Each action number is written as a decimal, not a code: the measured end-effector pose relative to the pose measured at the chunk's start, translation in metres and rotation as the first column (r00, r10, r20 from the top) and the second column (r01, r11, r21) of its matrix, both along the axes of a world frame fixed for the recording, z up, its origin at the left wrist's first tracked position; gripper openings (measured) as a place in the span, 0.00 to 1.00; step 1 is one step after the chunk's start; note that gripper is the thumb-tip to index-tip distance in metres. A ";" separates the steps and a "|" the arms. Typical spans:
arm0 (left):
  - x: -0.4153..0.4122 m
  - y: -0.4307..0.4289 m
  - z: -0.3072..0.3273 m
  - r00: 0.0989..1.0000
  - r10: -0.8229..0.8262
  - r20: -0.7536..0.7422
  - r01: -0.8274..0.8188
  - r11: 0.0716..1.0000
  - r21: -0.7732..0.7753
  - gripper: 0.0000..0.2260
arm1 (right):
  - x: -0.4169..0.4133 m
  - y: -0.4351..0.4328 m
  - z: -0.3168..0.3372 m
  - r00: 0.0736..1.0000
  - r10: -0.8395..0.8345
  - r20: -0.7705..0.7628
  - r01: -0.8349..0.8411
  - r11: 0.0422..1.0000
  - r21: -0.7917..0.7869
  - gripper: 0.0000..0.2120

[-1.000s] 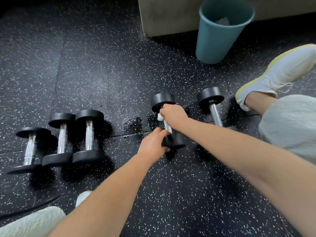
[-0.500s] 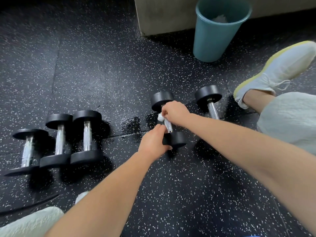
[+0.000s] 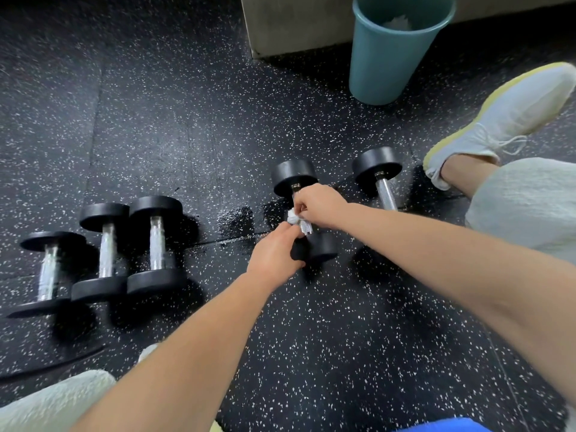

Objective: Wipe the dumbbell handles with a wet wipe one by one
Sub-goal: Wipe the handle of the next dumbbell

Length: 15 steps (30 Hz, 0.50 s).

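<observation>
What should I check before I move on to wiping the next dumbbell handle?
1. Wipe in hand: ok, the right hand holds it on the handle.
2. Dumbbell steadied: ok, the left hand is at its near end.
3. This handle wiped all round: cannot tell, both hands cover it.
4. Next dumbbell reachable: ok, it lies just to the right, handle bare.
5. Bin for the used wipe: ok, it stands upright beyond the dumbbells.
6. Three dumbbells on the left wiped: cannot tell.

Bare floor point(image 3: 327, 353) lies open below my hands point(image 3: 299, 232); a dumbbell point(image 3: 381, 179) crowds their right, three dumbbells point(image 3: 131, 247) sit well left, a bin point(image 3: 386, 57) stands beyond.
</observation>
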State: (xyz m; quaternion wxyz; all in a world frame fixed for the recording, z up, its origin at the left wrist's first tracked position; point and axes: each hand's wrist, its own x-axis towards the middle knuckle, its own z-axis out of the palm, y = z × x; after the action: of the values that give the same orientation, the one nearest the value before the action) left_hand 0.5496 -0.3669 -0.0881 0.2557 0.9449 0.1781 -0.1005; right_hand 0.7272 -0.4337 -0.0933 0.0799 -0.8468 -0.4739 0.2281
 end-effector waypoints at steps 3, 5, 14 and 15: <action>-0.002 -0.001 -0.005 1.000 -0.008 0.012 0.008 1.000 0.004 0.25 | -0.006 -0.007 0.004 0.980 0.186 -0.075 -0.195 0.971 -0.139 0.04; -0.002 -0.003 -0.007 1.000 -0.020 0.020 0.020 1.000 0.007 0.26 | -0.003 -0.009 0.006 0.966 0.249 -0.071 -0.258 0.955 -0.147 0.03; 0.003 -0.016 -0.009 0.998 -0.034 0.055 0.035 0.999 -0.027 0.29 | 0.015 -0.005 -0.005 0.989 0.035 0.141 -0.045 0.997 0.062 0.09; 0.004 -0.017 -0.009 0.998 -0.035 0.056 0.036 0.999 -0.025 0.29 | 0.014 -0.009 -0.007 0.991 0.042 0.126 -0.048 0.998 0.044 0.09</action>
State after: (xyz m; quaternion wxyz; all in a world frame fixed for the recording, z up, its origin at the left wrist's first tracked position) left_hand 0.5533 -0.3835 -0.0970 0.2709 0.9469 0.1528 -0.0810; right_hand 0.7413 -0.4424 -0.1001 0.0648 -0.8463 -0.5023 0.1651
